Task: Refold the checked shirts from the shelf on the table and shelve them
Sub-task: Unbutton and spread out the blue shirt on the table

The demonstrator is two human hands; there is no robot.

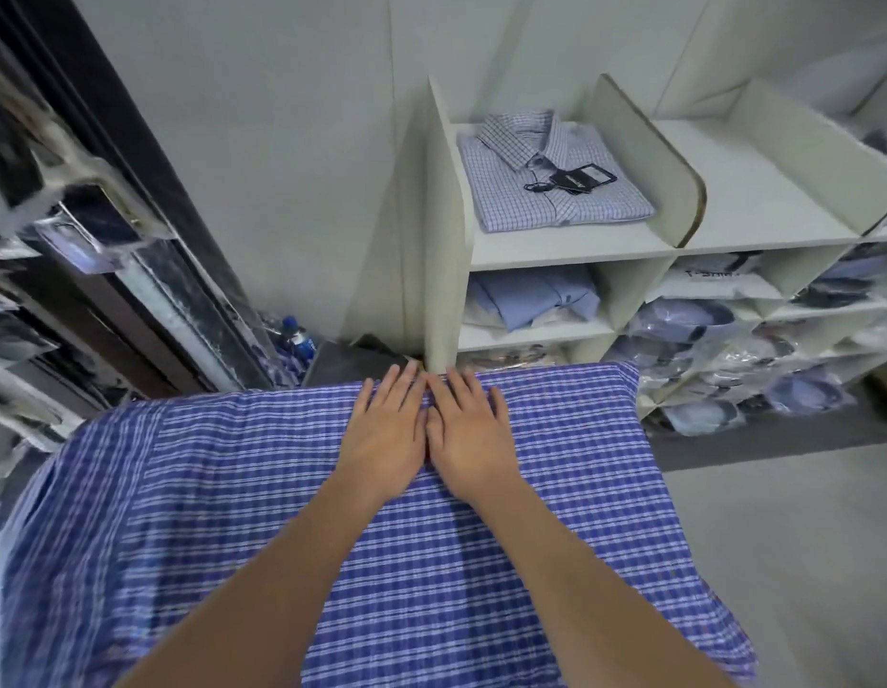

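A blue and white checked shirt lies spread flat over the table and hides the tabletop. My left hand and my right hand lie side by side, palms down with straight fingers, pressing the cloth near its far edge. On the top board of the white shelf sits a folded light checked shirt with a black tag on it.
The lower shelf compartments hold a folded plain blue shirt and several bagged shirts. An empty top compartment lies to the right. A dark-framed rack with bagged goods runs along the left. A blue bottle stands by the wall.
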